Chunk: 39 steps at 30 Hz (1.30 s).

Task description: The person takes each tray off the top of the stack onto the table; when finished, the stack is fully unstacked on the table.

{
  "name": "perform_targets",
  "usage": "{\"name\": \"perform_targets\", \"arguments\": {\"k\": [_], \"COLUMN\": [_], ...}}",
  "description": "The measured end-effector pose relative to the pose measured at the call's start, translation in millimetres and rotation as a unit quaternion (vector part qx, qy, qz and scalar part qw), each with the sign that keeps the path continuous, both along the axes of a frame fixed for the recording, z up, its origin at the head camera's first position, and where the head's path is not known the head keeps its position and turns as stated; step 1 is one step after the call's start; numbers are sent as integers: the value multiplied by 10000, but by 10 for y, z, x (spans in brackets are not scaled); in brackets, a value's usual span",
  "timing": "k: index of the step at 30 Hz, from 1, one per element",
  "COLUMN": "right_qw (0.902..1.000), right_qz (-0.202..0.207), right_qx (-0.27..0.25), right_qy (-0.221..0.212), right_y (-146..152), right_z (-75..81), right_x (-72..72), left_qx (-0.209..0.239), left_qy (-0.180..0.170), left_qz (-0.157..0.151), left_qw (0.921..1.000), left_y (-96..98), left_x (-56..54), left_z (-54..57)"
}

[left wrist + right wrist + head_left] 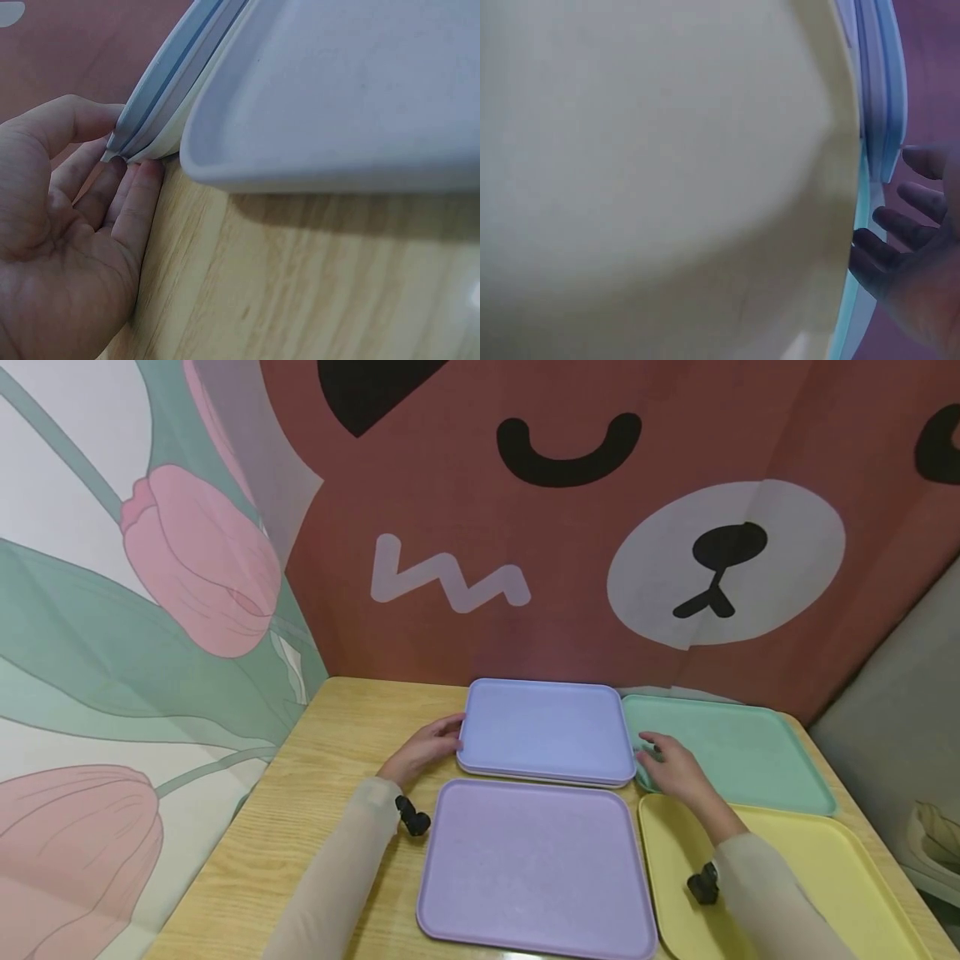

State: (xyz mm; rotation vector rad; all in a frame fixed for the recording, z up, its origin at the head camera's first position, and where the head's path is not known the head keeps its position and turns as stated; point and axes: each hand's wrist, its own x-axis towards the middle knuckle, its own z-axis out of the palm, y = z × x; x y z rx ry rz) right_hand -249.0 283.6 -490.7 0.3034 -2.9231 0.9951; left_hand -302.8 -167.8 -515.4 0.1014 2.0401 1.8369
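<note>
A light blue tray tops a small stack at the back middle of the table. My left hand is at the stack's left edge. In the left wrist view, its thumb meets the blue tray's rim and its fairly straight fingertips touch the lower edges. My right hand, fingers spread and slightly bent, is beside the stack's right edge, over the near-left part of a green tray. The right wrist view shows the thumb right at the blue tray's corner, with the other fingers apart below.
A purple tray lies in front of the stack. To its right, a yellow tray sits under the right forearm. All rest on a wooden table. A cloth with a printed bear hangs directly behind the table.
</note>
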Motion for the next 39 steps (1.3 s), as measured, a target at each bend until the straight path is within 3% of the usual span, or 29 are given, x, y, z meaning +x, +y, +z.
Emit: {"name": "perform_targets", "arguments": {"k": [7, 21, 30, 39], "right_qw": [9997, 9990, 9985, 9932], "right_qz": [-12, 89, 400, 765], "right_qx": [222, 309, 347, 868], "right_qy": [96, -314, -123, 123], "right_y": [21, -84, -103, -127], "right_z": [-46, -42, -60, -107], "right_x": [-90, -256, -302, -295], "left_qx": [-7, -79, -39, -354], "left_qy": [23, 54, 18, 267], "left_qz": [-5, 4, 48, 251], "left_qw": [10000, 10000, 10000, 9987], "left_y": [8, 0, 21, 68], "left_x": [7, 3, 0, 5], "left_z": [11, -13, -9, -20]}}
